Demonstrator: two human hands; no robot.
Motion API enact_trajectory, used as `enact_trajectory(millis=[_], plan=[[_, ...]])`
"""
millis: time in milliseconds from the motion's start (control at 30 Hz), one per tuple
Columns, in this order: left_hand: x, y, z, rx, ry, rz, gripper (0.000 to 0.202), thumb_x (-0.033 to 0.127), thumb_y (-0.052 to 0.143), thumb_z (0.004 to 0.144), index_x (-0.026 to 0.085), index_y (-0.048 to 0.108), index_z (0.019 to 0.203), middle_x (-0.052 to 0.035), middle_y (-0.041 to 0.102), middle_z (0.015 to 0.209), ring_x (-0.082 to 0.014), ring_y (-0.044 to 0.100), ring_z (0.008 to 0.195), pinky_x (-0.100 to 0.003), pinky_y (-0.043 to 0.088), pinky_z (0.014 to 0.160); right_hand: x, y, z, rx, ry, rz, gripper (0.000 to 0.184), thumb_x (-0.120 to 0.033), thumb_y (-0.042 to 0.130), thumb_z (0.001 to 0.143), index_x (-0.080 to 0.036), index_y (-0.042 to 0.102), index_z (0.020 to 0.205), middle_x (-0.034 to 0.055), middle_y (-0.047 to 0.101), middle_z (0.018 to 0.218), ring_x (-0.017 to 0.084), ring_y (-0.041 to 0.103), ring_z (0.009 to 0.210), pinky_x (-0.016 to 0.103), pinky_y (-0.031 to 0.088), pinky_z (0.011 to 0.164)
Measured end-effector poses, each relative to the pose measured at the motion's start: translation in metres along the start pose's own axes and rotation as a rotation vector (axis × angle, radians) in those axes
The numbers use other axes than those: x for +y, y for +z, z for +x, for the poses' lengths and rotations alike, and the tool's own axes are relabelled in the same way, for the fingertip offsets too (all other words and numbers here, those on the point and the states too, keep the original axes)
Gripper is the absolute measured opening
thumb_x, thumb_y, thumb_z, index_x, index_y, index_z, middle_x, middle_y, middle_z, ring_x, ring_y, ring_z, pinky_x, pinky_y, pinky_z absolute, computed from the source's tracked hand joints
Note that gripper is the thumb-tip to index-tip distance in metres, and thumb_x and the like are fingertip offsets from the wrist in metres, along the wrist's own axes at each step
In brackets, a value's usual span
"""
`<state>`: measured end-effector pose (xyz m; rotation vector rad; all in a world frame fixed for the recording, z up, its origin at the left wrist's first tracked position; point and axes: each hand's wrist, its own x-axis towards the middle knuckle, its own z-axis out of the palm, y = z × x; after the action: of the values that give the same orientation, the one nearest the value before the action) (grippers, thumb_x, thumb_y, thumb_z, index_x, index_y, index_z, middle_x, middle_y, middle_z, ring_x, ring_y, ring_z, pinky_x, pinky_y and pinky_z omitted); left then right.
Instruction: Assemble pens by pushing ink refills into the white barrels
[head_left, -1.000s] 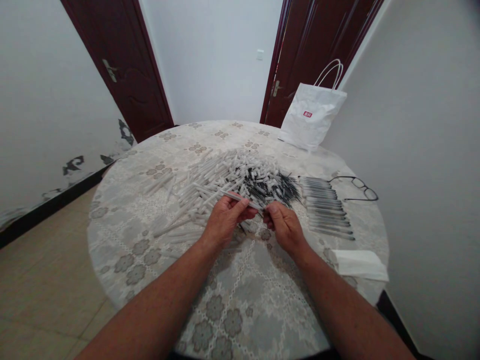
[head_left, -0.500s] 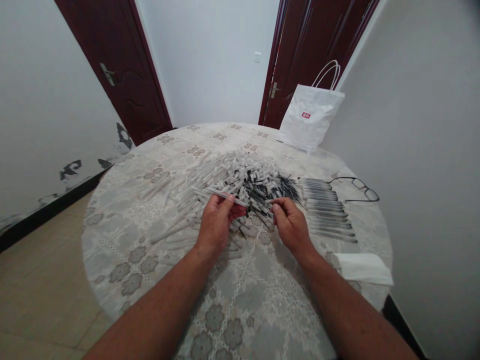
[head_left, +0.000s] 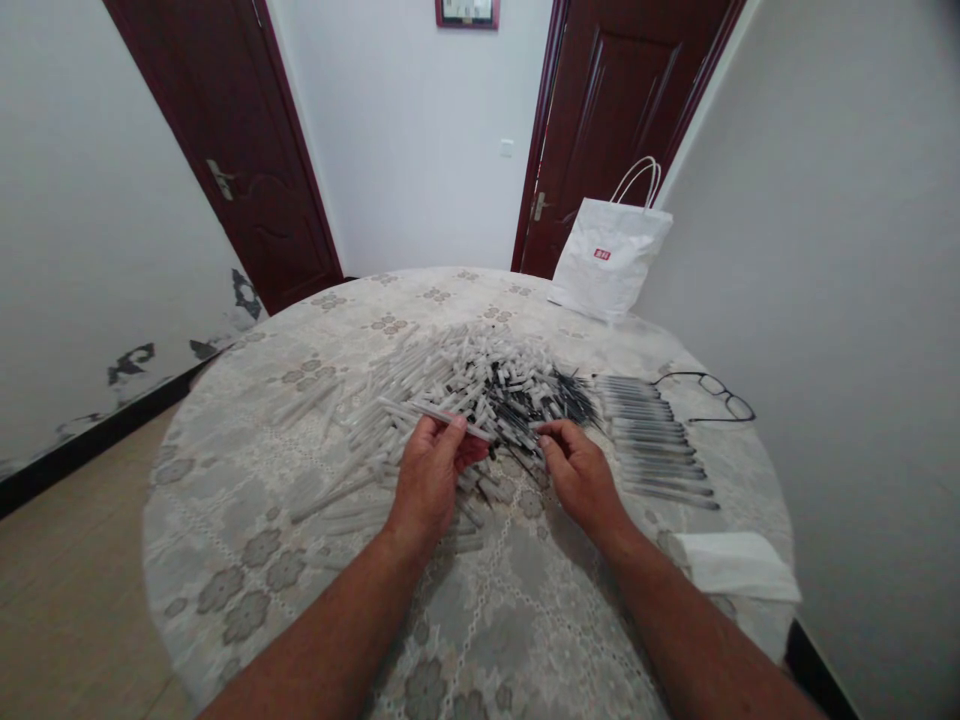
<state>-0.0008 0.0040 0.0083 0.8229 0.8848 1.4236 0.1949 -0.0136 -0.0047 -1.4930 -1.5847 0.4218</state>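
L hand (head_left: pixel 431 475), at near-L edge of the pile (head_left: pixel 487 370): thumb + fingers closed on a pale tube (head_left: pixel 476 431), held slanted over the pile's near side, one end toward R hand. R hand (head_left: pixel 581 470), near-R of pile: tips pinched tog., looks to have a small pale piece (head_left: pixel 538 427); too small to ID. Tube + piece apart.

Step, my read: one tube + one small part handled as a pair. Mating them would call for lining up the ends, steady grip both sides, approx on one axis.

Pile itself = loose pale tubes on its L, short white pieces top/mid, thin dark rods on its R. Few strays off its L + near edges. R of pile: row of slim dark-tinted pens (head_left: pixel 660 440), side by side, approx parallel.

Containers: only one I see is the white bag (head_left: pixel 611 255), upright, beyond pile to far R; can't see inside, contents unk. Also glasses (head_left: pixel 740 407) R of pile past the row, folded white sheet (head_left: pixel 739 567) near-R of pile. All on the cloth-covered desk (head_left: pixel 570 640).
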Motion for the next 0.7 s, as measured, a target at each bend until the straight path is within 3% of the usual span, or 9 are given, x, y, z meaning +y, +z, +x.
enact_trajectory(millis=[267,467,700], plan=[[0.001,0.000,0.000,0.027,-0.011,0.000,0.030,0.043,0.072,0.082,0.018,0.058,0.090,-0.0020,0.070,0.078,-0.0165,0.068,0.070,-0.031,0.057,0.069,0.002,0.008,-0.004,-0.121,-0.252,-0.101,0.017,-0.017,0.051,0.092,-0.019,0.067,0.099,0.0066,0.068,0.096,0.020,0.064,0.091,0.031,0.046,0.083],[0.000,0.000,0.000,0.038,-0.004,0.000,0.030,0.043,0.072,0.082,0.018,0.058,0.090,-0.0025,0.070,0.078,-0.0168,0.069,0.071,-0.032,0.057,0.070,0.005,0.010,-0.004,-0.154,-0.275,-0.172,0.015,-0.017,0.053,0.092,-0.019,0.067,0.098,0.0065,0.067,0.093,0.021,0.064,0.087,0.032,0.047,0.081],[-0.001,-0.002,0.001,0.052,-0.001,-0.012,0.030,0.044,0.072,0.083,0.018,0.059,0.091,-0.0025,0.070,0.079,-0.0165,0.068,0.071,-0.031,0.058,0.069,-0.003,0.023,-0.016,-0.236,-0.384,-0.297,0.019,-0.022,0.055,0.095,-0.019,0.066,0.110,0.0090,0.066,0.098,0.022,0.063,0.090,0.032,0.050,0.080]])
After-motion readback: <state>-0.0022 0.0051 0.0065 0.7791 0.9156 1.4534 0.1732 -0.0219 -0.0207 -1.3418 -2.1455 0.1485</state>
